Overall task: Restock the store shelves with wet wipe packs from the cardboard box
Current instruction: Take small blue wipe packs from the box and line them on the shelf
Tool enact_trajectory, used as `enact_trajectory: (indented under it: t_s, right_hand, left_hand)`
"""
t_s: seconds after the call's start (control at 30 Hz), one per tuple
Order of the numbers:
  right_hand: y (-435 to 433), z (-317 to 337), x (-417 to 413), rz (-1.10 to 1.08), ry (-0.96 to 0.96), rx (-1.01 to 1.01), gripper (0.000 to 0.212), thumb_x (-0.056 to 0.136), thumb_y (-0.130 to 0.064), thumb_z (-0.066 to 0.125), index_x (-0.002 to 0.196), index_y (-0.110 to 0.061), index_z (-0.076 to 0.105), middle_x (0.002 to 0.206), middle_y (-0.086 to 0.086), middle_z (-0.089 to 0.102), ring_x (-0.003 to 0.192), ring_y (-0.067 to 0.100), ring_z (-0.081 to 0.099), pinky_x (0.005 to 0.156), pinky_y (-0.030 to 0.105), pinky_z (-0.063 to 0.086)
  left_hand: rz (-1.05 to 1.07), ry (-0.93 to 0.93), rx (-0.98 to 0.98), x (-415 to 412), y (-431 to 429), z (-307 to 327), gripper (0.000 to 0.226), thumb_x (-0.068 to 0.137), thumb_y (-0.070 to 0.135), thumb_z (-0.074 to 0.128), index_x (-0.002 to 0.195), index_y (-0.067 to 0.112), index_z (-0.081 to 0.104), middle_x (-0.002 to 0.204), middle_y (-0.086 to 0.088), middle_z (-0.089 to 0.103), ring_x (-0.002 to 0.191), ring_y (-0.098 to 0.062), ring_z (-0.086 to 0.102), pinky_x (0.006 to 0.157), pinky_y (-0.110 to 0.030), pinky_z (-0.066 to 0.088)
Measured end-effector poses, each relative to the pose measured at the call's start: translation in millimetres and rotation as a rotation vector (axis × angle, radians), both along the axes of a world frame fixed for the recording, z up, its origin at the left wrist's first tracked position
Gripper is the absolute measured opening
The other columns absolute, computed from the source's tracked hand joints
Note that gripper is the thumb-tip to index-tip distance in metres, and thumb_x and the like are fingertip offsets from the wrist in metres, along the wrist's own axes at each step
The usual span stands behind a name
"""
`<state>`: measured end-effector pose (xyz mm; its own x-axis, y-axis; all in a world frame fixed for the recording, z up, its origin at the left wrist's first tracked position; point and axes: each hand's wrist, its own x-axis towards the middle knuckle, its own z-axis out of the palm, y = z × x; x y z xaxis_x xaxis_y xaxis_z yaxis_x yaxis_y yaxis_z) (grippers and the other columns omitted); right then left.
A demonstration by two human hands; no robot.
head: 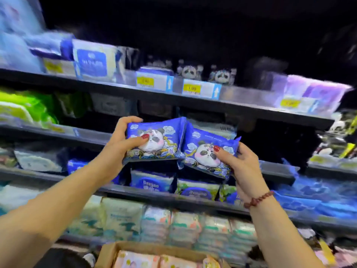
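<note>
In the middle of the frame the person holds up two blue panda-print wipe packs side by side in front of the shelves. The left hand (119,144) grips the left pack (166,136), with its thumb on the printed face and its fingers curled over the top left corner. The right hand (245,171) pinches the right pack (199,149), thumb on the front and fingers behind its right edge. The two packs touch at their inner edges, and the right one tilts down to the right. A bead bracelet (258,199) circles the right wrist. At the bottom centre the cardboard box (108,252) stands open with pale packs (139,260) inside. On the top shelf (58,80), above centre, similar panda packs (222,76) stand behind a yellow price tag (193,88).
</note>
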<state>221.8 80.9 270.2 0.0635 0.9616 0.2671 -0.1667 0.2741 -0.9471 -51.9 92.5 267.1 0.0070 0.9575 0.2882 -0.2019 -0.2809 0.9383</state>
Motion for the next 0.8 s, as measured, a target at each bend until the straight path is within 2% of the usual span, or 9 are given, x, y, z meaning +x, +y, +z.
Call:
enact_trajectory:
  t_s: [0.07, 0.13, 0.2, 0.27, 0.37, 0.53, 0.63, 0.7, 0.8]
  right_hand:
    - [4, 26, -1, -0.015, -0.009, 0.051, 0.042, 0.065, -0.012, 0.076, 0.103, 0.003, 0.064, 0.093, 0.012, 0.075, 0.083, 0.023, 0.072, 0.068, 0.028, 0.056]
    - [9, 50, -1, -0.019, -0.019, 0.091, 0.039, 0.068, -0.008, 0.076, 0.102, 0.003, 0.064, 0.093, 0.013, 0.075, 0.082, 0.023, 0.072, 0.066, 0.028, 0.057]
    - [12, 73, -2, -0.011, -0.033, 0.122, 0.046, 0.064, -0.015, 0.079, 0.103, 0.001, 0.064, 0.093, 0.011, 0.075, 0.082, 0.023, 0.073, 0.064, 0.027, 0.057]
    - [17, 94, -3, -0.008, -0.065, 0.141, 0.053, 0.058, -0.022, 0.081, 0.103, -0.002, 0.063, 0.093, 0.009, 0.075, 0.083, 0.023, 0.073, 0.064, 0.029, 0.057]
    - [28, 119, -5, 0.002, -0.127, 0.166, 0.041, 0.067, -0.014, 0.081, 0.103, -0.004, 0.063, 0.094, 0.01, 0.075, 0.087, 0.026, 0.073, 0.074, 0.036, 0.057]
    - [57, 155, -11, -0.049, -0.22, 0.208, 0.032, 0.074, -0.009, 0.08, 0.1, -0.003, 0.064, 0.091, 0.01, 0.075, 0.084, 0.025, 0.073, 0.074, 0.037, 0.059]
    - [81, 176, -11, -0.086, -0.257, 0.191, 0.032, 0.073, -0.011, 0.081, 0.098, -0.002, 0.065, 0.089, 0.012, 0.075, 0.079, 0.024, 0.074, 0.065, 0.032, 0.059]
    - [98, 189, -9, -0.12, -0.274, 0.178, 0.03, 0.073, -0.012, 0.081, 0.097, -0.003, 0.065, 0.087, 0.011, 0.075, 0.073, 0.02, 0.073, 0.057, 0.026, 0.056]
    - [128, 201, 0, -0.182, -0.295, 0.164, 0.031, 0.073, -0.012, 0.082, 0.097, -0.003, 0.065, 0.085, 0.009, 0.074, 0.069, 0.016, 0.072, 0.057, 0.024, 0.055]
  left_hand:
    - [-0.009, 0.023, 0.063, -1, 2, 28, 0.061, 0.048, 0.032, 0.089, 0.099, 0.034, 0.056, 0.091, 0.001, 0.072, 0.076, -0.021, 0.072, 0.057, -0.027, 0.057]
    - [0.007, 0.047, 0.123, -3, 5, 53, 0.058, 0.053, 0.031, 0.087, 0.101, 0.032, 0.056, 0.098, -0.007, 0.071, 0.08, -0.02, 0.072, 0.061, -0.025, 0.056]
    - [-0.005, 0.059, 0.178, -6, 9, 75, 0.054, 0.057, 0.032, 0.086, 0.103, 0.032, 0.057, 0.103, -0.012, 0.07, 0.085, -0.022, 0.072, 0.065, -0.025, 0.057]
    - [-0.01, 0.087, 0.228, -10, 14, 93, 0.06, 0.052, 0.042, 0.089, 0.103, 0.034, 0.057, 0.105, -0.01, 0.071, 0.09, -0.025, 0.072, 0.068, -0.029, 0.059]
    - [0.01, 0.121, 0.279, -16, 25, 117, 0.047, 0.067, 0.028, 0.077, 0.108, 0.033, 0.053, 0.11, -0.011, 0.07, 0.096, -0.031, 0.07, 0.075, -0.035, 0.06]
    - [0.076, 0.176, 0.357, -20, 52, 146, 0.042, 0.07, 0.028, 0.073, 0.107, 0.036, 0.053, 0.114, -0.014, 0.066, 0.097, -0.03, 0.07, 0.084, -0.049, 0.056]
    - [0.117, 0.183, 0.37, -18, 71, 159, 0.045, 0.071, 0.03, 0.081, 0.105, 0.038, 0.052, 0.113, -0.011, 0.065, 0.096, -0.028, 0.07, 0.083, -0.049, 0.056]
    - [0.156, 0.197, 0.384, -14, 83, 164, 0.041, 0.071, 0.032, 0.075, 0.104, 0.039, 0.051, 0.11, -0.008, 0.065, 0.094, -0.024, 0.07, 0.078, -0.046, 0.058]
    - [0.181, 0.2, 0.416, -5, 100, 168, 0.033, 0.083, 0.02, 0.068, 0.104, 0.037, 0.048, 0.107, -0.003, 0.063, 0.086, -0.013, 0.071, 0.065, -0.031, 0.059]
